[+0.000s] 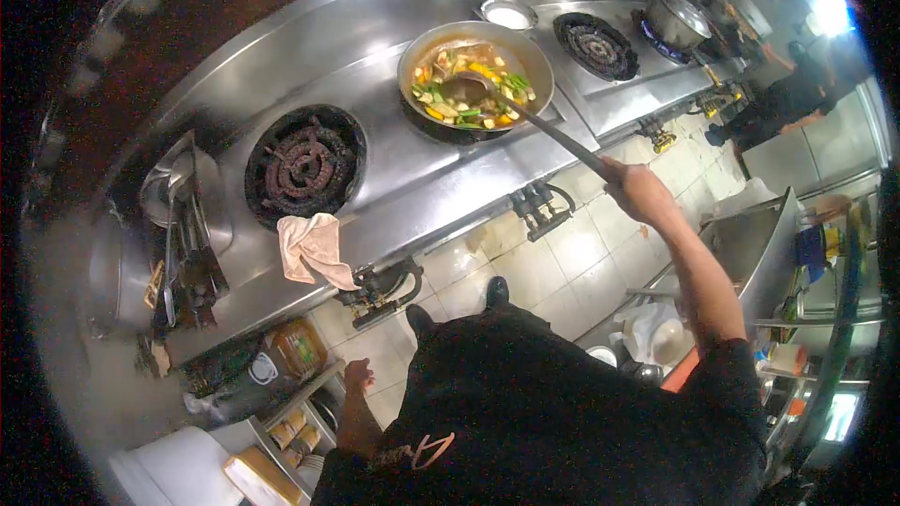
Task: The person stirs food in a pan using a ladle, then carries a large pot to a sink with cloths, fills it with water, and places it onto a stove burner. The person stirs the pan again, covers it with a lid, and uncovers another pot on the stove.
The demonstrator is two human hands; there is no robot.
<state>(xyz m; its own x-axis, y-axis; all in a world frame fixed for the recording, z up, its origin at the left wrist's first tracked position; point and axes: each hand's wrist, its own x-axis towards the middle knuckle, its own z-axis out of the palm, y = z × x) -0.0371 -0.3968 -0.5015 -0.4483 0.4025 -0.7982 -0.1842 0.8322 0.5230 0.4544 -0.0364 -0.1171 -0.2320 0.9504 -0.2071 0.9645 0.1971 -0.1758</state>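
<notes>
My right hand (642, 192) is closed around the long handle of a ladle (562, 139). The ladle's bowl rests among the food in a wide pan (542, 66) on the stove. Inside the pan, a stew of vegetables (466, 112) shows green, yellow and pale pieces in brown liquid. My left hand (357, 377) hangs low beside my body, away from the stove, its fingers loosely bent and nothing visible in them.
A bare burner (305, 167) sits left of the pan, with a cloth (315, 249) over the stove's front edge. Utensils (187, 253) lie farther left. Another burner (596, 45) and a pot (677, 19) stand to the right. A person (797, 94) is at the far right.
</notes>
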